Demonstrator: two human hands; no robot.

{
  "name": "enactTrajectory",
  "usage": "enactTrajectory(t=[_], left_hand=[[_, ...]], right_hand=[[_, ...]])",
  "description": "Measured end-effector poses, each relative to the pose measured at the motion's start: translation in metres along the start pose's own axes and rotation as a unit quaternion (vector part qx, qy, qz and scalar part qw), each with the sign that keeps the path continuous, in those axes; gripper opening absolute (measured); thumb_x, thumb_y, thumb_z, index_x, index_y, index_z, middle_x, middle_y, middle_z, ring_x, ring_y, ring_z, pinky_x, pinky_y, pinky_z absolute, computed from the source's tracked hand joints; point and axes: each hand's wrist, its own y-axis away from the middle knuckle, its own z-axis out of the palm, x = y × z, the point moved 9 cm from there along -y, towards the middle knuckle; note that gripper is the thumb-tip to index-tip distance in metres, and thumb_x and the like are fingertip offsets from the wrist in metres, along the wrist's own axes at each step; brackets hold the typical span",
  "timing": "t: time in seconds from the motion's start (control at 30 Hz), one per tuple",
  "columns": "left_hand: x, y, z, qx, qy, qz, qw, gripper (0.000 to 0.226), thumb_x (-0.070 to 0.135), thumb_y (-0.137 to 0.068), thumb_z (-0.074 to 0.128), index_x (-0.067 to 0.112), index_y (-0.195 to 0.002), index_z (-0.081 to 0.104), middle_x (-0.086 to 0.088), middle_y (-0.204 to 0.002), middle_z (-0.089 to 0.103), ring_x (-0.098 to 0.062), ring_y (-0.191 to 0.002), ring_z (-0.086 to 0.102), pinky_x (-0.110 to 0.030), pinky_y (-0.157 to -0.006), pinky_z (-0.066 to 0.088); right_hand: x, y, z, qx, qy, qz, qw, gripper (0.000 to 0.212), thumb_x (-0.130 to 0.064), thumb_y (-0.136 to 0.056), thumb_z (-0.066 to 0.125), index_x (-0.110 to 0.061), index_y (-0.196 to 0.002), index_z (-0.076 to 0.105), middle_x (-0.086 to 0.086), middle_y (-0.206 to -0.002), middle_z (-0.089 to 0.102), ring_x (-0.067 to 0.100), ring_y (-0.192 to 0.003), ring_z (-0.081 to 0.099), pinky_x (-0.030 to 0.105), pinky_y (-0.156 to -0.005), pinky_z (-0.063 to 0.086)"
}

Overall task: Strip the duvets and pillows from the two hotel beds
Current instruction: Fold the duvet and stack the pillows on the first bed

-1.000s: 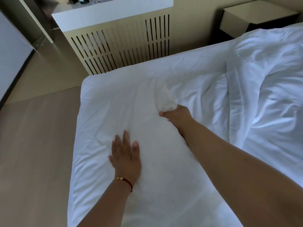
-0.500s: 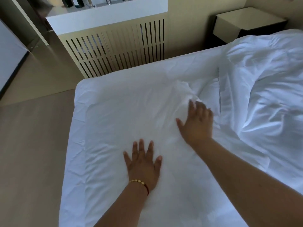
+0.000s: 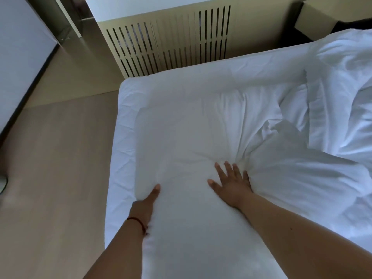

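Note:
A flat white duvet [image 3: 181,137] with rounded corners lies along the left side of the bed [image 3: 120,150], over the white sheet. My left hand [image 3: 146,204] is at its left edge, thumb on top and fingers hidden under the edge, gripping it. To its right, my right hand [image 3: 229,182] presses flat on the duvet with fingers spread, beside a gathered fold. More crumpled white bedding [image 3: 342,101] is heaped on the right of the bed.
A slatted beige radiator cover [image 3: 171,43] stands against the wall past the bed's far end. A bedside table [image 3: 326,15] sits at the top right. Wooden floor [image 3: 52,178] runs along the left of the bed.
My right hand let go of a bunch of fabric, then flattened and slid nearer to me. My left hand moved from lying flat on top to gripping the duvet's left edge.

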Motion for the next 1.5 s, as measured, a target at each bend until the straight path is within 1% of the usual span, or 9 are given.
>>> enactTrajectory(t=[0.13, 0.3, 0.5, 0.77, 0.93, 1.07, 1.2, 1.33, 1.5], left_hand=[[0.025, 0.011, -0.003, 0.014, 0.084, 0.138, 0.987, 0.073, 0.043, -0.067, 0.084, 0.009, -0.126, 0.060, -0.003, -0.121, 0.066, -0.023, -0.110, 0.061, -0.037, -0.104, 0.044], [0.051, 0.038, -0.049, -0.008, 0.125, 0.209, 0.970, 0.055, 0.027, -0.069, 0.085, 0.013, -0.117, 0.063, 0.001, -0.110, 0.068, -0.018, -0.100, 0.064, -0.032, -0.095, 0.050], [0.051, 0.065, -0.129, -0.037, 0.152, 0.219, 0.963, 0.029, 0.019, -0.071, 0.084, 0.017, -0.093, 0.064, 0.010, -0.082, 0.065, -0.001, -0.072, 0.061, -0.012, -0.055, 0.047], [-0.040, 0.029, -0.259, 0.056, 0.025, 0.148, 0.987, 0.045, 0.027, -0.073, 0.083, 0.006, -0.107, 0.063, -0.011, -0.102, 0.067, -0.026, -0.085, 0.062, -0.032, -0.079, 0.048], [-0.063, 0.007, -0.222, 0.154, -0.165, 0.041, 0.973, 0.084, 0.062, -0.088, 0.049, -0.004, -0.138, 0.039, -0.028, -0.138, 0.042, -0.041, -0.124, 0.044, -0.047, -0.103, 0.035], [0.016, 0.046, -0.153, 0.235, -0.321, 0.220, 0.891, 0.076, 0.055, -0.095, 0.033, 0.006, -0.151, 0.019, -0.021, -0.155, 0.021, -0.035, -0.144, 0.017, -0.050, -0.116, 0.014], [0.065, 0.080, -0.015, 0.128, -0.401, 0.348, 0.838, 0.062, 0.050, -0.099, 0.024, 0.024, -0.154, 0.011, -0.008, -0.161, 0.003, -0.022, -0.149, 0.001, -0.049, -0.117, 0.003], [0.017, 0.083, 0.123, -0.056, -0.526, 0.304, 0.792, 0.053, 0.044, -0.102, 0.015, 0.036, -0.153, 0.003, -0.001, -0.162, -0.007, -0.020, -0.148, -0.005, -0.057, -0.115, 0.003], [0.021, 0.089, 0.179, -0.028, -0.529, 0.291, 0.797, 0.055, 0.044, -0.101, 0.015, 0.029, -0.153, 0.008, -0.001, -0.162, -0.002, -0.020, -0.148, 0.000, -0.058, -0.115, 0.008]], right_hand=[[-0.020, 0.008, 0.013, 0.001, -0.012, 0.037, 0.999, 0.070, -0.063, -0.094, 0.013, -0.031, -0.150, -0.013, 0.002, -0.160, -0.014, 0.021, -0.147, -0.013, 0.046, -0.118, -0.006], [-0.067, 0.022, 0.015, 0.011, -0.013, 0.045, 0.999, 0.061, -0.051, -0.096, 0.007, -0.035, -0.151, -0.009, 0.001, -0.160, -0.016, 0.023, -0.147, -0.011, 0.049, -0.118, -0.001], [-0.143, 0.061, 0.017, 0.026, 0.008, 0.056, 0.998, 0.061, -0.049, -0.095, 0.010, -0.034, -0.152, -0.007, 0.008, -0.160, -0.013, 0.028, -0.147, -0.008, 0.052, -0.117, 0.003], [-0.264, 0.119, 0.095, -0.105, 0.005, -0.011, 0.994, 0.073, -0.069, -0.091, 0.009, -0.033, -0.152, -0.004, 0.015, -0.160, 0.000, 0.035, -0.146, 0.007, 0.050, -0.116, 0.007], [-0.207, 0.112, 0.041, 0.014, 0.144, -0.052, 0.988, 0.071, -0.066, -0.093, 0.013, -0.025, -0.148, 0.028, 0.008, -0.151, 0.033, 0.026, -0.138, 0.029, 0.045, -0.114, 0.012], [-0.130, 0.100, -0.026, 0.097, 0.200, -0.015, 0.975, 0.068, -0.066, -0.093, 0.012, -0.032, -0.152, 0.010, 0.005, -0.161, 0.002, 0.027, -0.148, -0.006, 0.053, -0.113, -0.015], [-0.013, 0.107, 0.002, -0.013, 0.093, 0.083, 0.992, 0.069, -0.072, -0.089, 0.012, -0.043, -0.149, -0.004, -0.002, -0.161, -0.006, 0.027, -0.148, -0.004, 0.057, -0.114, -0.001], [0.035, 0.141, 0.058, -0.091, -0.002, 0.040, 0.995, 0.066, -0.066, -0.093, 0.015, -0.039, -0.151, -0.004, -0.007, -0.161, -0.007, 0.014, -0.148, -0.003, 0.043, -0.118, 0.009], [0.076, 0.139, -0.002, -0.052, -0.157, -0.024, 0.986, 0.054, -0.059, -0.097, 0.025, -0.027, -0.130, 0.053, 0.003, -0.137, 0.052, 0.025, -0.128, 0.047, 0.036, -0.106, 0.036]])
